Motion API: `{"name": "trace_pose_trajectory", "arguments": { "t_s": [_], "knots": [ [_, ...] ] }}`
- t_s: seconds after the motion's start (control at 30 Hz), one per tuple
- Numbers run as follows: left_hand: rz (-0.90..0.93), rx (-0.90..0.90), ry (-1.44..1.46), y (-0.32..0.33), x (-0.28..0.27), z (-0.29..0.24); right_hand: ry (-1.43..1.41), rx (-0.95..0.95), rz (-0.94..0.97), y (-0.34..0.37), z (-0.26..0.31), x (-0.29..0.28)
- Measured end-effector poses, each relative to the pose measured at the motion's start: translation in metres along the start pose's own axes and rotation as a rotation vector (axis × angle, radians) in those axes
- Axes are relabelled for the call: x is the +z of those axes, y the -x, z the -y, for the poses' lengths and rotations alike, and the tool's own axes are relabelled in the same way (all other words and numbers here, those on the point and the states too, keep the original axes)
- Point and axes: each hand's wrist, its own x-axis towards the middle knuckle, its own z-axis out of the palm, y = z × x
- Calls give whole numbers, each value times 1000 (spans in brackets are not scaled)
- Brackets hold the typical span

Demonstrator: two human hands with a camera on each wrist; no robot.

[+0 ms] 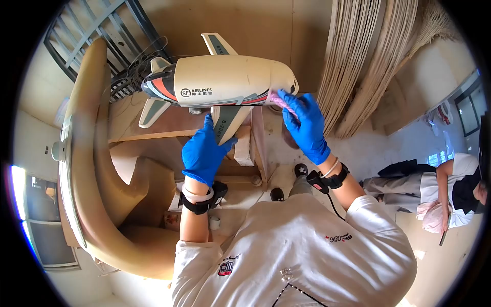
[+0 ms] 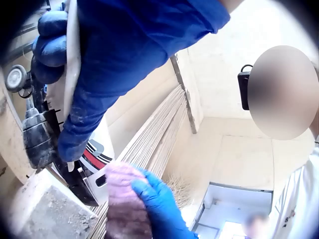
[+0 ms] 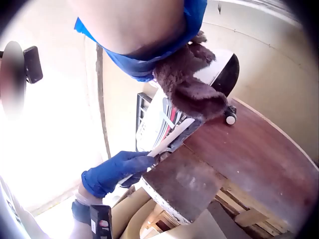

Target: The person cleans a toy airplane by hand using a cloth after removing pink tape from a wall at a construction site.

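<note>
A white model airplane (image 1: 230, 77) with a dark, red-striped tail lies on its stand in the head view, its rounded nose to the right. My left hand (image 1: 202, 153), in a blue glove, grips the near wing (image 1: 232, 122); in the left wrist view the thumb and curled fingers take its edge from both sides. My right hand (image 1: 311, 128), gloved too, holds a pinkish-purple cloth (image 1: 280, 101) at the lower side of the nose. The right wrist view shows the fluffy cloth (image 3: 192, 87) bunched against the fuselage, with the right fingers mostly hidden.
Beneath the airplane is a reddish-brown tabletop (image 3: 254, 149), with a rough-sided block (image 1: 244, 147) by the near wing. A large curved tan form (image 1: 84, 169) stands to the left. Tall bundled strips (image 1: 353, 66) lean at the back right. Another person (image 1: 440, 189) is at the far right.
</note>
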Motion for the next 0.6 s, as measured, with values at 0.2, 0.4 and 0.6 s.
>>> {"name": "trace_pose_trajectory", "arguments": {
  "t_s": [0.2,0.4,0.6],
  "knots": [
    [81,-88,33,-1,-6,-4,-8,-287,-57,-18,-18,65],
    [31,52,-47,2,0,6,242,-325,95,12,-21,70],
    [60,15,-12,1,-4,0,267,-220,193,49,-75,79]
  ]
}}
